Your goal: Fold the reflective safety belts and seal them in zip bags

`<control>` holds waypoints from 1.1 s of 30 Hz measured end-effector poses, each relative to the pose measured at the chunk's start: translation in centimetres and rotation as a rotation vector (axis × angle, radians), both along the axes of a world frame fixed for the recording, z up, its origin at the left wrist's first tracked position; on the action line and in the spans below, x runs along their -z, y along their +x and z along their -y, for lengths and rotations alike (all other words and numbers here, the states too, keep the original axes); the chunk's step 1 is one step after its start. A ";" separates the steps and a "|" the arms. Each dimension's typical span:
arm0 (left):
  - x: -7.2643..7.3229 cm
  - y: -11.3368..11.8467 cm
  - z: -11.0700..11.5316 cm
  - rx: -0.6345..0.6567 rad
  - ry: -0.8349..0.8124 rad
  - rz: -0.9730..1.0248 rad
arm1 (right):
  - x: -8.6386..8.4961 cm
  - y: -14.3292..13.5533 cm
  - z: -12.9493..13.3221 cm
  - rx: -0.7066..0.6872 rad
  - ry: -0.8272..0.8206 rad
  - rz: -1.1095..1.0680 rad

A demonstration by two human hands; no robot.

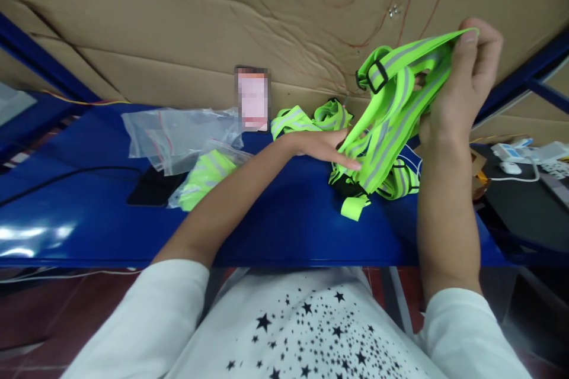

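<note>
A bundle of neon-green reflective vest straps [391, 112] with grey stripes and a black buckle hangs between my hands. My right hand [466, 77] is raised and closed on the upper end of the straps, thumb pressed against the fingers. Lower down, my left hand [333, 147] has the straps between its thumb and fingers; the fingers are partly hidden behind the bands. The loose lower end of the bundle hangs close to the blue table [284, 219]. Another rolled green strap bundle [402, 180] lies under and beside the held one.
More folded green straps [296, 120] lie against the cardboard wall [178, 41]. A phone with a blurred screen [253, 98] leans there. Clear plastic bags [178, 130], a bagged green item [208, 174] and a black flat object [153, 186] lie left. White chargers and cables [528, 154] sit at right.
</note>
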State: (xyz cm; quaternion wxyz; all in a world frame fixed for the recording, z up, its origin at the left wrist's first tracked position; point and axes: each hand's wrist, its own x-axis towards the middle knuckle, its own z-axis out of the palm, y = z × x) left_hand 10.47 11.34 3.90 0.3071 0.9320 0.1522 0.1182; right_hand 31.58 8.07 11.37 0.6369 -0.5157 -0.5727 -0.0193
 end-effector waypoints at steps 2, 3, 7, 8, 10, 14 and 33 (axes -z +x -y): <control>0.3 0.2 -0.1 0.032 -0.074 -0.068 | 0.3 1.3 0.1 -0.019 -0.090 0.100; 0.2 0.2 0.0 -0.004 -0.082 -0.118 | 0.5 1.9 0.3 0.002 -0.155 0.190; -1.4 0.0 1.7 -0.402 0.166 -0.218 | 0.3 2.9 1.7 0.233 -0.468 0.564; -2.0 -0.1 2.4 -0.486 0.262 -0.205 | 0.2 2.6 2.1 0.227 -0.538 0.618; -2.9 -0.2 3.7 -0.471 0.386 -0.174 | -0.3 1.9 2.9 0.105 -0.643 0.668; -2.4 0.5 5.3 -0.019 0.290 -0.290 | -0.6 0.4 4.0 -0.151 -0.743 0.731; -4.9 -1.4 3.0 -0.164 0.354 0.157 | -2.2 -2.4 8.8 -0.343 -0.701 0.971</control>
